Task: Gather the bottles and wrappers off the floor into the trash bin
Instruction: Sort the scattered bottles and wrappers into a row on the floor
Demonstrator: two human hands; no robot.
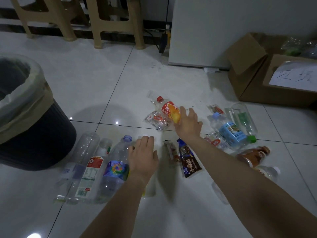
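A dark trash bin with a pale liner stands at the left. Bottles and wrappers lie scattered on the white floor tiles. My left hand lies palm down, wrapped over a white-capped bottle beside a bottle with a rainbow label and a bottle with a red and white label. My right hand reaches farther out, fingers spread, its thumb on the orange-labelled, red-capped bottle. Between my arms lie a brown chocolate wrapper and a small wrapper. A blue-labelled bottle lies at the right.
A clear wrapper lies left of my right hand. A green-capped clear bottle and a brown bottle lie at the right. Cardboard boxes, a white cabinet and beige stool legs stand behind.
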